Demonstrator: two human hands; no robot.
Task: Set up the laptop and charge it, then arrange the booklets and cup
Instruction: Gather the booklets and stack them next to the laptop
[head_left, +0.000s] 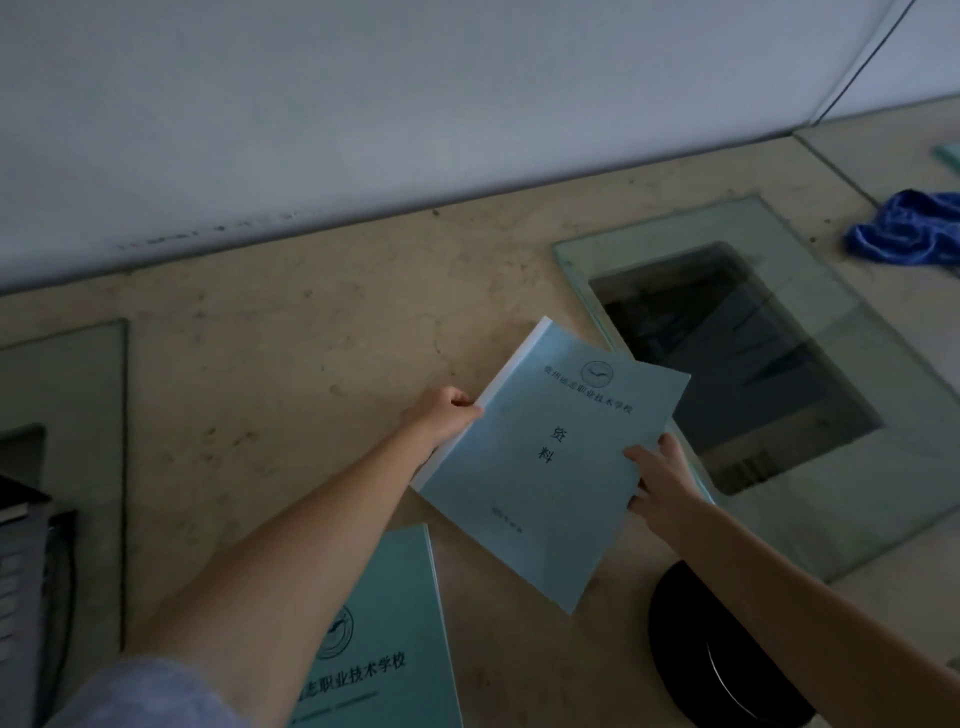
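A light blue booklet (550, 457) with printed characters is held tilted just above the beige counter. My left hand (441, 415) grips its white spine on the left. My right hand (660, 478) holds its right edge, fingers on the cover. A second, teal booklet (395, 639) lies flat on the counter near the bottom, partly under my left forearm. A dark round object (691, 654), possibly the cup, sits at the bottom right, partly hidden by my right forearm. At the left edge a dark laptop (26, 571) is partly in view.
A glass pane (831, 467) covers a dark rectangular opening in the counter at the right. A crumpled blue cloth (904, 228) lies at the far right. Another glass pane (78, 415) is set at the left. A pale wall runs along the back.
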